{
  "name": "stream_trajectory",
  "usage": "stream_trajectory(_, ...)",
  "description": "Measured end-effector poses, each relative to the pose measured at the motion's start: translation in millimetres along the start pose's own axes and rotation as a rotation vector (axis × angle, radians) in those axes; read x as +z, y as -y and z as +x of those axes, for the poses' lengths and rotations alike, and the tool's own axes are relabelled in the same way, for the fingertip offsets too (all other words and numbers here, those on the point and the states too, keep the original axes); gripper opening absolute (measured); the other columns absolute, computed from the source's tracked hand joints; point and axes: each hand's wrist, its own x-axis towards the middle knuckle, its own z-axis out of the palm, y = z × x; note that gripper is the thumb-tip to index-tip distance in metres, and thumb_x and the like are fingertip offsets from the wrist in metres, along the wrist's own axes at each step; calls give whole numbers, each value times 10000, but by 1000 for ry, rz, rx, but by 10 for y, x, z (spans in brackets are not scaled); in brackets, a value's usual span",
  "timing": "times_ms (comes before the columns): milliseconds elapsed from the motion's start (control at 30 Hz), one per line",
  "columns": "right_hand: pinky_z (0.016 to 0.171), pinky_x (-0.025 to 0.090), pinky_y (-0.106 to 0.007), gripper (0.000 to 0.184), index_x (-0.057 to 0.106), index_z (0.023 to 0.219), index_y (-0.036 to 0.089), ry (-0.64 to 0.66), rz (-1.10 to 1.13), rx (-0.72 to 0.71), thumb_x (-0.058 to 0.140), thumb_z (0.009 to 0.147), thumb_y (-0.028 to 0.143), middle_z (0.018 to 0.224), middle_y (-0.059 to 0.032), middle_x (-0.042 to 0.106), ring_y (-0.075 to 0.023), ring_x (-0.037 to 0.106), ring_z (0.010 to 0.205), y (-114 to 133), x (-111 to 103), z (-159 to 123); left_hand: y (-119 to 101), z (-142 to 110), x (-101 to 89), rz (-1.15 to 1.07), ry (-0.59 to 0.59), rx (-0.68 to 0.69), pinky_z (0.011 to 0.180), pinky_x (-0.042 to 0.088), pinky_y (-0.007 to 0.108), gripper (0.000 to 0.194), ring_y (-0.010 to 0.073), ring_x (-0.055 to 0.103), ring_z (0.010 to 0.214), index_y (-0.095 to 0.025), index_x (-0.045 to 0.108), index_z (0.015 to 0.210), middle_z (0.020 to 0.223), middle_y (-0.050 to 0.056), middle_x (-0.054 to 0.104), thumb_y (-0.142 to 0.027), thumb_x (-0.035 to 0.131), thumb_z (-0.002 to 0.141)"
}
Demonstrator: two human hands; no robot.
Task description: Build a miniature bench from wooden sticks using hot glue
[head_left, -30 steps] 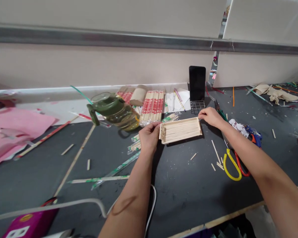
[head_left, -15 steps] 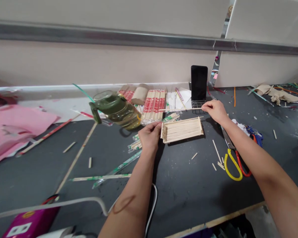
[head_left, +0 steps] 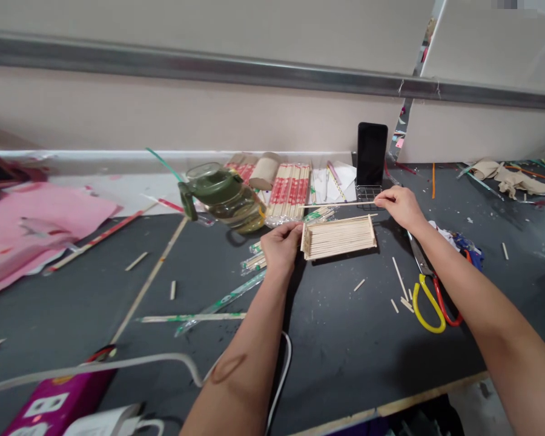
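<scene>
My left hand (head_left: 281, 245) is closed on the left end of a small tray-like frame (head_left: 340, 237) built from rows of thin wooden sticks. The frame sits just above or on the dark table, tilted toward me. My right hand (head_left: 398, 207) pinches one end of a wooden stick (head_left: 340, 204), held level above the frame's far side, its free end pointing left. Scissors (head_left: 429, 297) with one yellow and one red handle lie under my right forearm. Short cut stick pieces (head_left: 406, 304) lie beside them.
A phone (head_left: 371, 154) stands on a wire holder at the back. Left of it are red-wrapped chopstick packs (head_left: 288, 189), a cardboard roll (head_left: 264, 171) and a green-lidded jug (head_left: 227, 197). Pink sheets (head_left: 40, 224) lie far left. A purple power strip (head_left: 57, 399) and white cable are front left.
The whole view has shifted slightly, so things appear a little further right. Both hands keep the same grips, and the stick stays above the frame.
</scene>
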Motion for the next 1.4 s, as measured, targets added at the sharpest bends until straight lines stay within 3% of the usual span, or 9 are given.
stream_trajectory(867, 769, 456, -300, 138, 832, 839, 236, 1, -35, -19, 710, 842, 172, 825, -32, 743, -186, 644, 781, 16, -40, -8, -74, -14, 38, -46, 20, 5, 667, 542, 278, 224, 196, 680, 702, -164, 819, 773, 763, 37, 777, -323, 764, 625)
stream_trajectory(1400, 790, 469, -302, 154, 829, 821, 249, 59, -52, -26, 710, 836, 153, 843, -24, 751, -182, 657, 803, 16, -9, -27, -110, -20, 46, -65, 41, -45, 587, 513, 263, 212, 179, 639, 621, -156, 815, 755, 683, 22, 744, -312, 754, 625)
